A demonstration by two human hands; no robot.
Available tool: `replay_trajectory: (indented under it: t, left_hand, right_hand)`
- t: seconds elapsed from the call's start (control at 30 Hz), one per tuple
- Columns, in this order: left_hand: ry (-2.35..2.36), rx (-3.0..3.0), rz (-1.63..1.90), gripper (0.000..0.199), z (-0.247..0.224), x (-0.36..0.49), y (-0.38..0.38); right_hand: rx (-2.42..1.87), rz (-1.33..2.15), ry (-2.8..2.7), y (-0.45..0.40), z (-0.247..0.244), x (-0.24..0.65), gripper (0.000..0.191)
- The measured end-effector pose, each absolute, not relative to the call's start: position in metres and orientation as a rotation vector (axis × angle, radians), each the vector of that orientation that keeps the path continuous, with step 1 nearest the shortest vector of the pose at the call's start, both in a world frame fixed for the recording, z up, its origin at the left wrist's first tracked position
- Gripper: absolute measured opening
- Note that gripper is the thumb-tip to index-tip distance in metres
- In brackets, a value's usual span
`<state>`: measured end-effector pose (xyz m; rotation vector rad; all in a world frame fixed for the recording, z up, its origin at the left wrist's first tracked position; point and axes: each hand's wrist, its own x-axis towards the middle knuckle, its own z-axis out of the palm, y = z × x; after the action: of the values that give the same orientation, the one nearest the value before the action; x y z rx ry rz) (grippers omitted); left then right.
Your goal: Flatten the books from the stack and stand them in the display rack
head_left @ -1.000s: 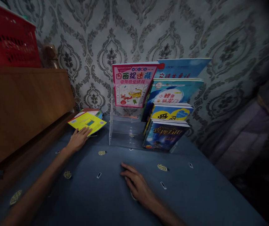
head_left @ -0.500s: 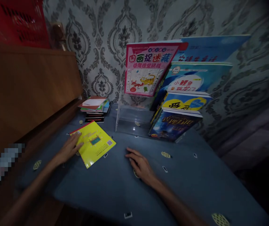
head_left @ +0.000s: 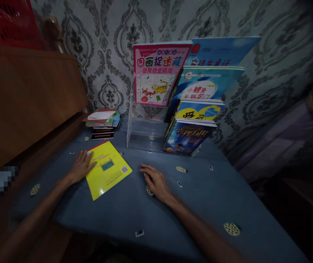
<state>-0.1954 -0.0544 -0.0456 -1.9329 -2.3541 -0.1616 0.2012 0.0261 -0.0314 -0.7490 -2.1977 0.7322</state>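
A yellow book lies flat on the blue-grey tablecloth, left of centre. My left hand rests at its upper left edge, fingers apart, the fingertips touching the cover. To the right of the book, my right hand is low over the cloth with its fingers apart and nothing in it. Behind the hands stands a clear tiered rack. A pink book sits upright on its upper left, while blue and yellow books fill the tiers on the right.
At the table's back left is a pile of booklets and cards. A wooden cabinet borders the left side, with a red basket on top. Patterned wallpaper rises behind, and pale fabric hangs at the right.
The view has shifted slightly, moving the rack and books left in the picture. The yellow book looks turned a little, with my left hand still at its edge.
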Motion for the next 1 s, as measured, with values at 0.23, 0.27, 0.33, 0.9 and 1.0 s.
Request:
replay_trajectory:
  t: [0.23, 0.27, 0.33, 0.9, 1.0]
  left_hand:
    - [-2.07, -2.224, -0.223, 0.068, -0.048, -0.144, -0.075]
    - [-2.022, -2.274, -0.234, 0.068, -0.047, -0.135, -0.074]
    - [-1.941, -2.375, -0.238, 0.068, -0.044, -0.117, -0.07]
    - [-1.715, -2.672, -0.353, 0.066, -0.031, -0.016, -0.006]
    - [-1.714, -2.651, -0.395, 0.065, -0.03, -0.014, -0.007]
  right_hand:
    - [-0.811, 0.707, -2.19, 0.028, -0.037, 0.204, 0.034]
    - [-0.82, 0.7, -2.189, 0.029, -0.038, 0.205, 0.034]
    - [-0.844, 0.693, -2.183, 0.031, -0.039, 0.207, 0.035]
    - [-0.835, 0.412, -2.323, 0.042, -0.023, 0.229, 0.033]
    - [-0.824, 0.39, -2.42, 0.04, -0.022, 0.228, 0.032]
